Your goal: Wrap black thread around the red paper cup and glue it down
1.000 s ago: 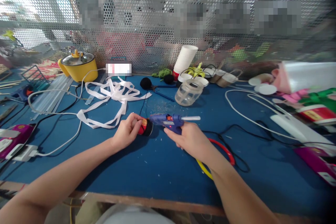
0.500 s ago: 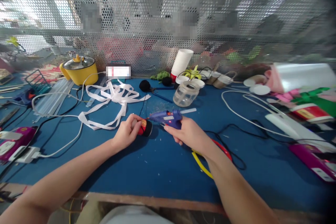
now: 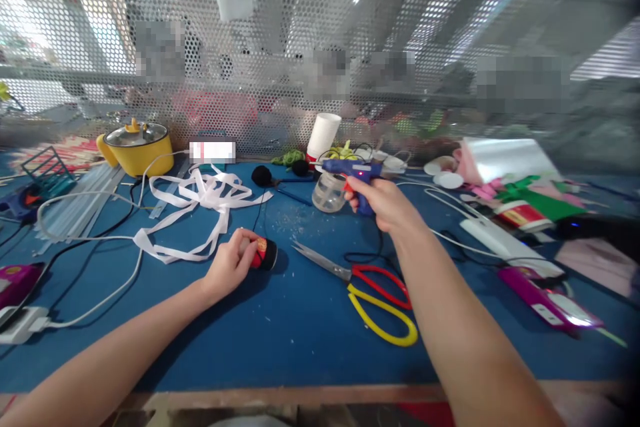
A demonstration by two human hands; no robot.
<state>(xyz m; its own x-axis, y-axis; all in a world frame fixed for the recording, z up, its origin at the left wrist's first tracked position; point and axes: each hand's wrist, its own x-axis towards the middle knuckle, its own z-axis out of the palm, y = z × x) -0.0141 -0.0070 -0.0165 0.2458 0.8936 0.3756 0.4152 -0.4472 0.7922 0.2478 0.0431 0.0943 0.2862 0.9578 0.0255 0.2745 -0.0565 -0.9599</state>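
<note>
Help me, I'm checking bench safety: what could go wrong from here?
The glue gun in the right hand shows a red light; if hot, it might mark the clear jar, which it overlaps in this view.
Bare scissors point toward the left hand, holding a red-and-black cylinder; a careless reach could nick it.
Loose white ribbon nearby could snag.

Much of the grip of a blue glue gun [image 3: 359, 175] was covered by the right hand [image 3: 384, 203]. One end of a red-and-black cylinder [image 3: 263, 253] was concealed by the left hand [image 3: 231, 261]. The upper part of a clear jar [image 3: 327, 197] was partly blocked. A purple power strip [image 3: 19, 282] was cut off by the left edge. Shapes behind the perforated metal screen [image 3: 280, 33] were blurred, and pale specks [image 3: 293, 219] were too small to be identified.
</note>
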